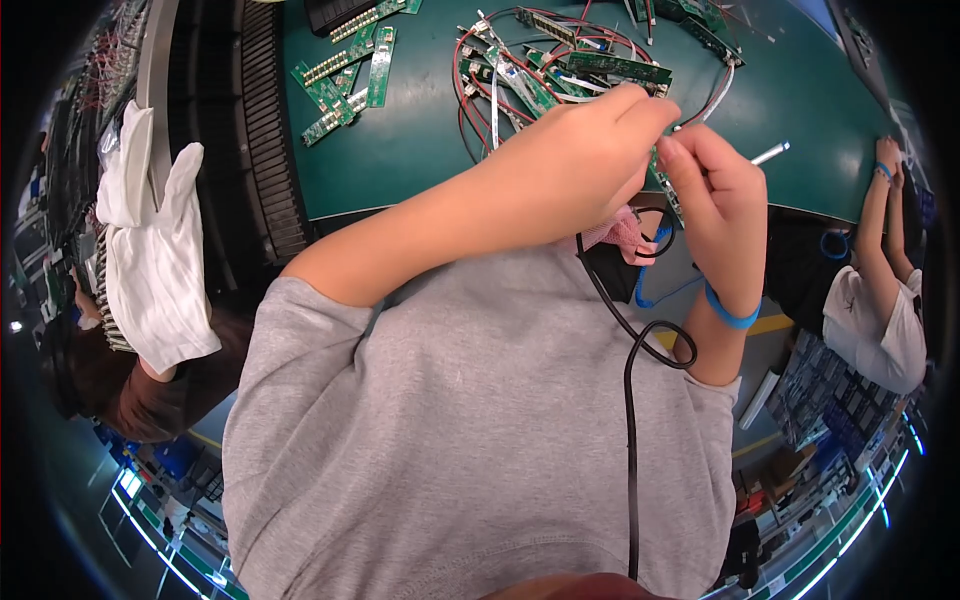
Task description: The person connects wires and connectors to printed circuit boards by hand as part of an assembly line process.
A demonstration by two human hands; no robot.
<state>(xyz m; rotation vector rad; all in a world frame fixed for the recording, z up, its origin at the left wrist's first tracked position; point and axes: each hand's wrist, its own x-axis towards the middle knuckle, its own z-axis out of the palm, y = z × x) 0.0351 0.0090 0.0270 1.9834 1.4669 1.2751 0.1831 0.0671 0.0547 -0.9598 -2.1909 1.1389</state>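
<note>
Both my hands meet above the table's near edge, fingers closed. A narrow green circuit board [665, 185] shows between them, slanting down. My left hand [600, 150] pinches it near its upper end, and the fingers hide part of it. The thumb and index finger of my right hand [718, 195] are pressed together beside the board. From behind that hand a white cable [770, 153] sticks out to the right; its other end is hidden by the fingers. Just beyond my left hand lies a tangle of boards [520, 80] with red, black and white wires.
Several bare circuit boards [350, 75] lie at the far left of the green table [400, 170]. A black ribbed rack [265, 120] borders it. A black cord [630, 430] hangs across my front. At left is a person's white glove [160, 270]; another person [880, 300] is at right.
</note>
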